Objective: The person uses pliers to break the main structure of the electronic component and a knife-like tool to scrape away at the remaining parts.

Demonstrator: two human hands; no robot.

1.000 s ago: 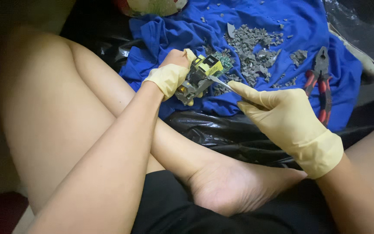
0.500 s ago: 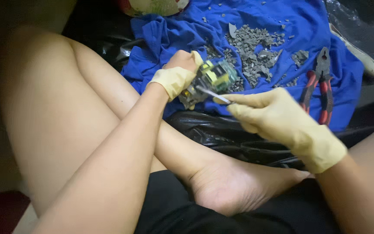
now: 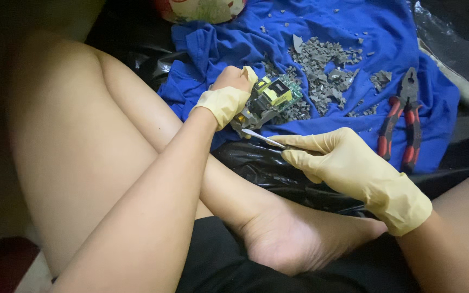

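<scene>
My left hand (image 3: pixel 229 95), in a torn yellowish glove, grips a small green circuit board (image 3: pixel 271 99) with yellow and black parts on it, tilted up over the blue cloth (image 3: pixel 327 32). A full yellowish glove covers my right hand (image 3: pixel 348 163), which pinches a thin metal blade (image 3: pixel 262 138) between thumb and fingers. The blade's tip points left, just below the board's lower edge and close to it. Whether it touches the board I cannot tell.
A heap of grey plastic fragments (image 3: pixel 321 65) lies on the cloth behind the board. Red-handled pliers (image 3: pixel 403 116) rest at the right. Black plastic sheeting (image 3: pixel 278 173) covers the ground under my crossed bare legs (image 3: pixel 109 163). A round patterned object (image 3: pixel 199 10) sits at the top.
My right hand has drawn the blade back down and away from the board. My left hand has turned the board so its top face shows more.
</scene>
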